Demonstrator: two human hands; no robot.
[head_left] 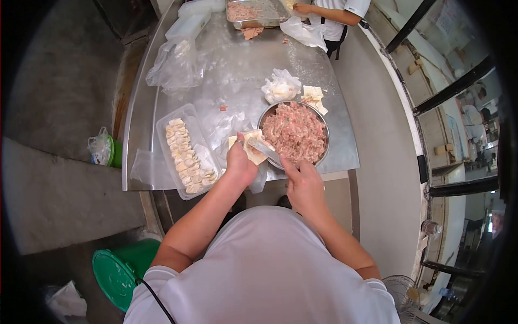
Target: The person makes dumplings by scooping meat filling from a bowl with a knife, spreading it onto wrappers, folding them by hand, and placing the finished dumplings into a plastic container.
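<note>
While the left hand [240,162] cups a thin, floppy wrapper [252,147] just beside the bowl [322,141] of mince on the tabletop [237,65], the right hand [305,181] pinches a spatula [265,149], a filled tray [164,135] left of the bowl; the tearable wrapper likely wants support underneath.

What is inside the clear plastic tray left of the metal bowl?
The tray holds rows of folded dumplings. Its near right corner is hidden behind the left hand.

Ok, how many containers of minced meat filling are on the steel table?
2. A round metal bowl sits right in front of the hands, and a rectangular metal tray sits at the far end near the other person; its far edge is cut off.
</note>
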